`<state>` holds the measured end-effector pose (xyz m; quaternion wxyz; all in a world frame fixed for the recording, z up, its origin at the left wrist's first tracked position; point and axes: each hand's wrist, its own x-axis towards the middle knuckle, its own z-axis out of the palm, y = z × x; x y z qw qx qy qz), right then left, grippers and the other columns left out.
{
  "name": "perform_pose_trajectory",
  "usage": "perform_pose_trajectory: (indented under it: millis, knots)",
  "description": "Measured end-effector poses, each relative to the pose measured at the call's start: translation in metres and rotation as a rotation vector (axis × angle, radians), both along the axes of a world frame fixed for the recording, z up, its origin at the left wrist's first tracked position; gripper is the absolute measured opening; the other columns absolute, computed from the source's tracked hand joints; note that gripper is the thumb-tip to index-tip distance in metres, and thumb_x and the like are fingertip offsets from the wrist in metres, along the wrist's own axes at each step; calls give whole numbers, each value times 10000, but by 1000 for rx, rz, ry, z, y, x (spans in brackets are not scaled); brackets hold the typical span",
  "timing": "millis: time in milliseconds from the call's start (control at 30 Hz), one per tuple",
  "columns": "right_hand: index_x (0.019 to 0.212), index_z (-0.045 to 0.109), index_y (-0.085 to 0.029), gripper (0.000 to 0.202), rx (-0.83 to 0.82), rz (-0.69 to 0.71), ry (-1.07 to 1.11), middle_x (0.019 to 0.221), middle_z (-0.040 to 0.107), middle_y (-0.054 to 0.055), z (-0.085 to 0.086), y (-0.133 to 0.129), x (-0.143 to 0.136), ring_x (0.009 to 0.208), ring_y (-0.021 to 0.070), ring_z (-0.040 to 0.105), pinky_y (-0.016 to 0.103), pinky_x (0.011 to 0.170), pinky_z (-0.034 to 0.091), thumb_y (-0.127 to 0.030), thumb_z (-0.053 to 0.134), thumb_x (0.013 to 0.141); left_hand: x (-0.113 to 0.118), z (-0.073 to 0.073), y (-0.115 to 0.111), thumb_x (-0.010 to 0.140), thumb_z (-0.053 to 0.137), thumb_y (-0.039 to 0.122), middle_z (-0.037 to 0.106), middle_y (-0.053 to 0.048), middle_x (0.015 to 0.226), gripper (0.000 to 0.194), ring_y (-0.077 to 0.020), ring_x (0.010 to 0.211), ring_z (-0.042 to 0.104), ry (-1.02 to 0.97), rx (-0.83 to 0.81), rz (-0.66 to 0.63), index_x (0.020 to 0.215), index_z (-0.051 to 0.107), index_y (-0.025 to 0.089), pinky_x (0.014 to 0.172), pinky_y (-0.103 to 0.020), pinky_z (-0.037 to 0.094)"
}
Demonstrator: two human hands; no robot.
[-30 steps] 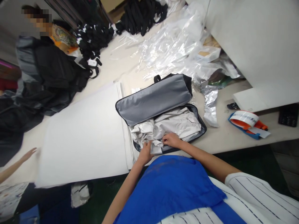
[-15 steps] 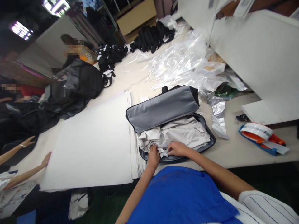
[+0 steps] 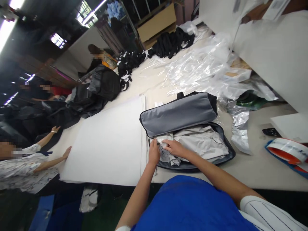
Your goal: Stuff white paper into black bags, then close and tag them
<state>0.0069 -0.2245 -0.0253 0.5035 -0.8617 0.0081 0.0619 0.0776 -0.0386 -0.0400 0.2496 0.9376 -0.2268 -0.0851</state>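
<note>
In front of me lies a grey bag with black edging (image 3: 179, 114), its lid folded back and its main compartment unzipped. Crumpled whitish paper (image 3: 202, 142) fills the compartment. My left hand (image 3: 154, 151) is at the left end of the opening, its fingers closed on the paper's edge. Just right of it, my right hand (image 3: 175, 148) pinches another fold of the same paper. The fingertips are partly lost among the creases.
A stack of large white sheets (image 3: 106, 144) lies left of the bag, a co-worker's hand (image 3: 67, 152) at its far edge. Clear plastic bags (image 3: 199, 64) spread behind. An orange-and-blue tape dispenser (image 3: 286, 154) is at right. Black bags (image 3: 103, 83) are piled at the back left.
Both hands have moved from the bag's near edge up toward its left end, by the lid, still on the paper. The view has turned left.
</note>
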Motion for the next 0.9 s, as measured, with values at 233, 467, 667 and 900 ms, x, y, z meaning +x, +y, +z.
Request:
perform_pose_trajectory:
  millis: [233,467,667,900]
  knots:
    - [1127,706,-290,265,20,-108,232,1140,699,53,-60,5,17,1073,265,623,381,930,461,-254,545,919,-19,-43,16,689,439,-65,503,-110,1458,725,-232,1388,426,243,-64,20,1370,544,161,1183,-415,330]
    - [1317,586,-148,418,384,-30,324,876,729,67,-70,-16,27,689,162,672,259,630,549,-227,467,925,26,-41,21,740,542,32,691,-121,1210,491,-251,1158,639,304,-104,68,1196,675,157,1058,-440,481]
    - [1246,620,-166,404,470,-190,14,1163,648,121,-66,-18,3,1015,236,633,374,845,558,-296,544,871,-12,-34,14,837,536,168,372,-194,1530,524,-296,1452,304,87,-76,-7,1358,509,119,1182,-527,284]
    - [1463,427,-180,736,-44,21,-155,1474,415,135,-65,3,-20,1355,294,368,445,1158,289,-218,684,774,-18,-43,-7,711,562,135,205,-341,1546,750,-397,1488,106,43,210,-120,1403,371,-80,1193,-554,187]
